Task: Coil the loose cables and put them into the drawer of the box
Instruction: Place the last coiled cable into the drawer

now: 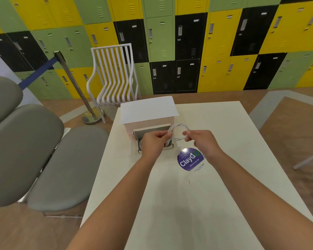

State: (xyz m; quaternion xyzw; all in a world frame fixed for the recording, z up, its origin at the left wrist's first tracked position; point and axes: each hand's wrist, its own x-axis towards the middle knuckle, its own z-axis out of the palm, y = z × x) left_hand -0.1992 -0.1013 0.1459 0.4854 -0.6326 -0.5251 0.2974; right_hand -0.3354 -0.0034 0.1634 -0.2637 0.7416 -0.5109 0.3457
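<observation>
Coiling is done: left hand [153, 141] and right hand [201, 139] pinch the white cable [177, 131] over the open drawer [152, 131]; next, lower it in.

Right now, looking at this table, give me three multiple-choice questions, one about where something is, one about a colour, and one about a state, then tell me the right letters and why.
1. Where does the round sticker lie?
A. On the table, nearer the person than the box
B. On top of the box
C. On the white chair

2. What colour is the coiled cable?
A. Black
B. White
C. Yellow

3. What state is the drawer of the box in?
A. Pushed fully shut
B. Taken out and lying on the floor
C. Pulled open toward the person

Answers:
1. A, the sticker sits flat on the tabletop under the right hand.
2. B, the loop pinched between the left hand and the right hand is white.
3. C, the drawer juts out of the box front with its inside showing.
</observation>
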